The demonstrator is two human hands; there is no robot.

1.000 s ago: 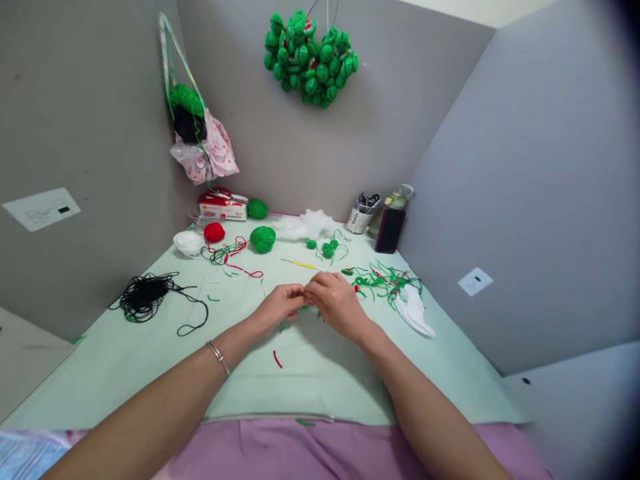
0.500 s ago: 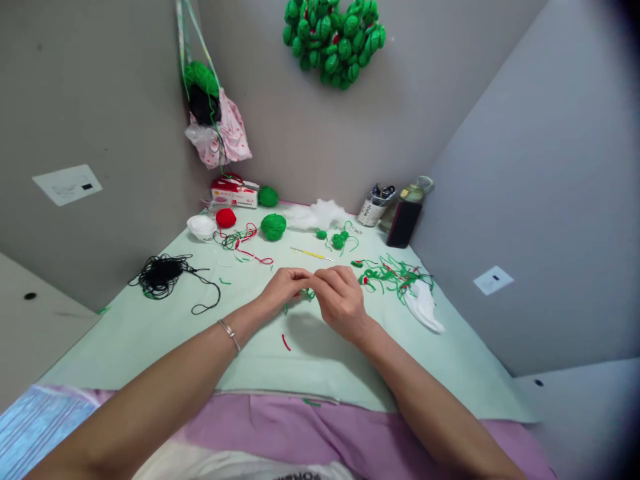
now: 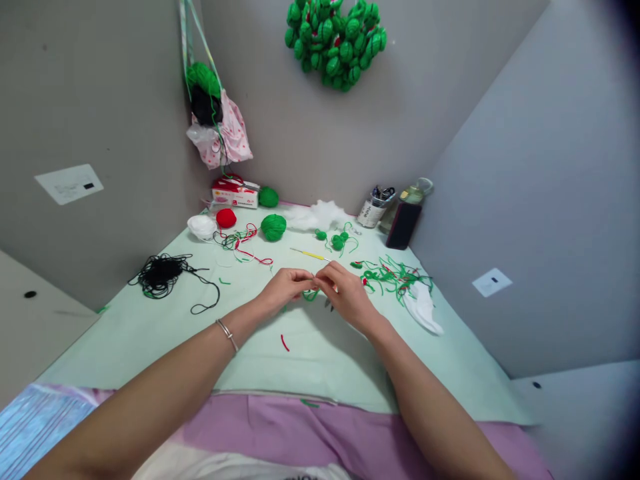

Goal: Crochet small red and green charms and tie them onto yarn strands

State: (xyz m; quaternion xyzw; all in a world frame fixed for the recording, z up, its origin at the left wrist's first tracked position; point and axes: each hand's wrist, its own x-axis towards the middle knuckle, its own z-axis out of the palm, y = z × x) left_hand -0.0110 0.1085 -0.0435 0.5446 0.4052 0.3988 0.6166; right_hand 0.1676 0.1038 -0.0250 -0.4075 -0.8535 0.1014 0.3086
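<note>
My left hand (image 3: 286, 288) pinches a small piece of green yarn work (image 3: 310, 295), with a loop of green yarn hanging below the fingertips. My right hand (image 3: 347, 297) meets it there, thumb and forefinger pinched at the same spot. Under the right palm a small dark pointed thing (image 3: 329, 305) pokes out, too little of it showing to name. What lies between the fingertips is mostly hidden. Just beyond the hands rests a crochet hook (image 3: 313, 255) with a yellow grip. A short red yarn scrap (image 3: 285, 343) lies nearer to me.
Black yarn (image 3: 164, 275) lies in a heap at left. Behind are green (image 3: 273, 227), red (image 3: 226, 218) and white (image 3: 202, 227) yarn balls, a box (image 3: 235, 195) and white stuffing (image 3: 320, 216). At right are green yarn scraps (image 3: 395, 275), a phone (image 3: 404, 225) and a pen cup (image 3: 371, 212).
My right hand has turned a little, its fingers less curled over the left fingertips. The dark pointed thing under its palm and more of the green loop now show.
</note>
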